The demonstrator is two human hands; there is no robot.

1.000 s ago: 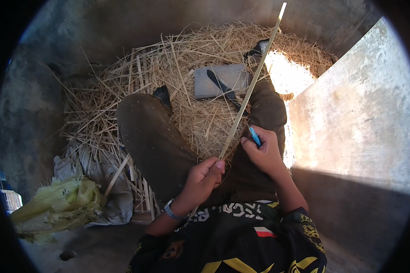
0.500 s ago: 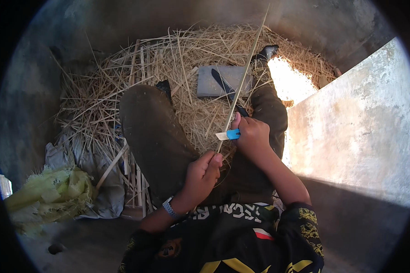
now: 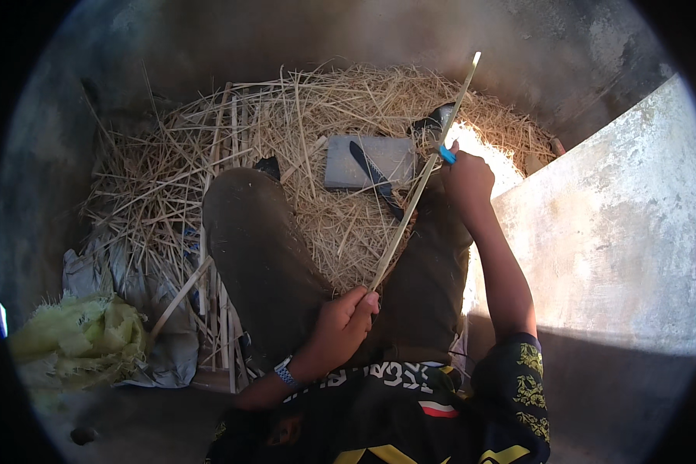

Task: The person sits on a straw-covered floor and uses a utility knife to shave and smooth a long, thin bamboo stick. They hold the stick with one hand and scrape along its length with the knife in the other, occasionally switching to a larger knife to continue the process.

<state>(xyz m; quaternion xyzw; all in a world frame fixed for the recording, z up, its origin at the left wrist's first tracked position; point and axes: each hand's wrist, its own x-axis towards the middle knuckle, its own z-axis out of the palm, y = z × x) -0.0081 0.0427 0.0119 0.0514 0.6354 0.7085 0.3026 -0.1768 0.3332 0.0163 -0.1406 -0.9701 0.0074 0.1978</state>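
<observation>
A long, thin pale strip (image 3: pixel 410 215), which looks like split bamboo, slants from my lap up and away to the right. Around its near end my left hand (image 3: pixel 339 323), with a metal watch at the wrist, is closed. Farther along, above my right knee, my right hand (image 3: pixel 470 182) grips a small blue-handled knife (image 3: pixel 447 155). Its pale blade lies across the strip and touches it; much of the handle is hidden by the fingers. Between my legs, a dark knife (image 3: pixel 370 168) rests partly on a grey block (image 3: pixel 339 164).
Straw-like shavings and strips (image 3: pixel 363 100) are heaped in front of me and to the left. A torn yellow-green sack (image 3: pixel 85 332) lies at lower left. A grey wall (image 3: pixel 611 224) stands close on the right, partly sunlit, and another wall (image 3: pixel 309 39) rises behind the heap.
My right hand has moved up and away along the strip with the blue-handled knife. The strip's far end has come lower, and my left hand still holds the near end.
</observation>
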